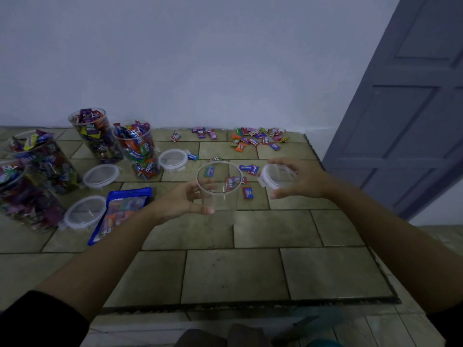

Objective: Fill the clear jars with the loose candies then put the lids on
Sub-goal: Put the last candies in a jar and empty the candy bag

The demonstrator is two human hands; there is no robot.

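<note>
Jar: a clear jar [219, 189] stood upright mid-worktop [250, 271], mouth uncovered.
Left grip: the left hand [180, 199] clasped the jar, thumb in front, fingers showing through its wall.
Right grip: the right hand [303, 179] curled round a lid [276, 177], just beside the jar.
Candies: loose candies [258, 140] lay scattered behind, near the wall.
Writing: "Relaxa" read on wrappers in the full jars [136, 149] at left; print on the blue bag [122, 211] was blurred.
Unclear: whether the few wrappers seen through the jar lay inside or behind it; the leftmost jar was cut off by the frame.
Other: three spare lids [101, 175] lay flat among the full jars.
</note>
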